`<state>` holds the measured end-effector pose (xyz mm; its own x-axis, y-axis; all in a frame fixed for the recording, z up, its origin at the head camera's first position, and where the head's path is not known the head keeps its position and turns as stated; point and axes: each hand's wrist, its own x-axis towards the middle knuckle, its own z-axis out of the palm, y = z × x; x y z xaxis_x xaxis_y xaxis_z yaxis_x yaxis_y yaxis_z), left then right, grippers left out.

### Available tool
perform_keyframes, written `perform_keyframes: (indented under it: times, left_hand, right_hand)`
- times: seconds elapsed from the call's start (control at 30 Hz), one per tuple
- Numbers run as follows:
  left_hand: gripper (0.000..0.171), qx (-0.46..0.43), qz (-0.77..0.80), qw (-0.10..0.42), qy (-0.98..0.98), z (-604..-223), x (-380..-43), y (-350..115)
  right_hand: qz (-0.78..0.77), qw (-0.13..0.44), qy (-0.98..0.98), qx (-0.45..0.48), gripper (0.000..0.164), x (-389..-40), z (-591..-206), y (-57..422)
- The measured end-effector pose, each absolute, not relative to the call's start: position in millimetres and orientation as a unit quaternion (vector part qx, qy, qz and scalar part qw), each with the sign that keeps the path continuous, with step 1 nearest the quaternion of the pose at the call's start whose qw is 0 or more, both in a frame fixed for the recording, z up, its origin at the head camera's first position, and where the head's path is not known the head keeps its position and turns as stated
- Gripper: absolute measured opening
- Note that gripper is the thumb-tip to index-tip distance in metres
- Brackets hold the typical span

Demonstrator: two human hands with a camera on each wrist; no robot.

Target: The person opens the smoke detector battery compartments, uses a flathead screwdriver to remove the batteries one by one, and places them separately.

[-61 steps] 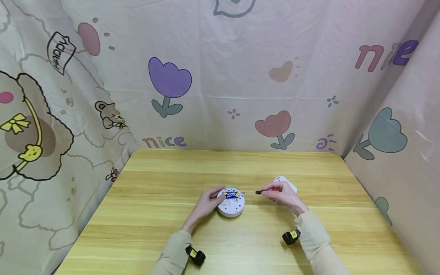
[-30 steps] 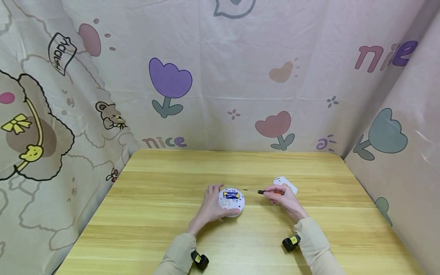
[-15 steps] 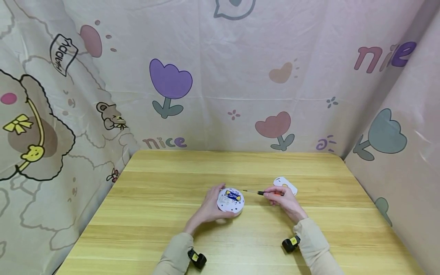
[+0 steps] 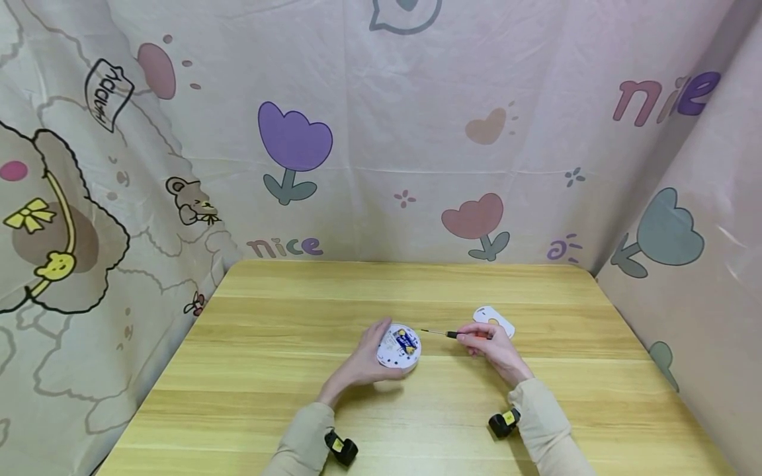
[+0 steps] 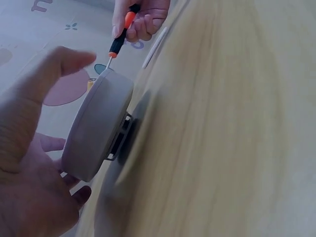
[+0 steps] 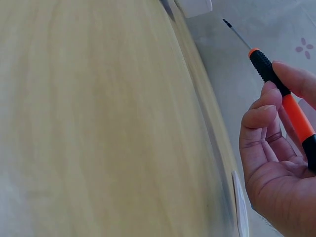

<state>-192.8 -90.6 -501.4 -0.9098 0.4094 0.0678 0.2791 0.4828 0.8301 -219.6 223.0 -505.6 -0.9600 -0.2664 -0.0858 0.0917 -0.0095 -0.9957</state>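
Observation:
My left hand [image 4: 363, 362] grips a round white device [image 4: 394, 357] by its rim, thumb on the near side and fingers on the far side. A blue battery [image 4: 407, 342] with yellow ends shows on its upper face. In the left wrist view the device [image 5: 101, 121] is tilted close over the table, with a dark bracket [image 5: 120, 137] on its underside. To the right, my right hand [image 4: 497, 349] pinches a small screwdriver [image 6: 296, 116] with a black and orange handle. Its tip points left, just beside the device's far right edge.
A white rounded plate [image 4: 502, 318] with a hole lies on the wooden table [image 4: 297, 297] behind my right hand. Printed curtains [image 4: 381, 132] stand around the back and sides. Each wrist carries a black camera [image 4: 341, 448].
The screwdriver tip has come away from the device and then stayed nearly still. My left thumb has moved from beside the battery to the near rim, and the device has turned clockwise.

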Motion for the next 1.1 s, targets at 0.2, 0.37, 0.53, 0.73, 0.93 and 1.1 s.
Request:
perform_keyframes:
  times: [0.2,0.37,0.53,0.73,0.93,1.1]
  left_hand:
    - [0.122,0.179,0.476,0.055,0.859,-506.5,-192.5,-86.2]
    - [0.118,0.169,0.476,0.042,0.862,-506.7,-193.1,-85.8]
    - [0.112,0.174,0.477,0.038,0.861,-506.2,-193.1,-87.2]
    - [0.11,0.194,0.479,0.04,0.855,-505.8,-192.2,-88.1]
    - [0.115,0.185,0.493,0.045,0.849,-505.2,-192.5,-87.0]
    - [0.111,0.192,0.502,0.046,0.842,-505.5,-192.8,-88.4]
  right_hand:
    - [-0.708,0.125,0.692,-0.063,0.011,-219.2,-506.3,223.9]
    - [-0.709,0.124,0.692,-0.055,0.01,-218.4,-505.6,223.8]
    - [-0.71,0.128,0.691,-0.053,0.009,-217.7,-504.5,224.1]
    - [-0.709,0.128,0.692,-0.054,0.01,-216.7,-503.7,224.9]
    - [-0.706,0.13,0.694,-0.054,0.009,-217.0,-503.8,225.9]
    - [-0.702,0.133,0.698,-0.059,0.012,-217.7,-504.3,227.3]
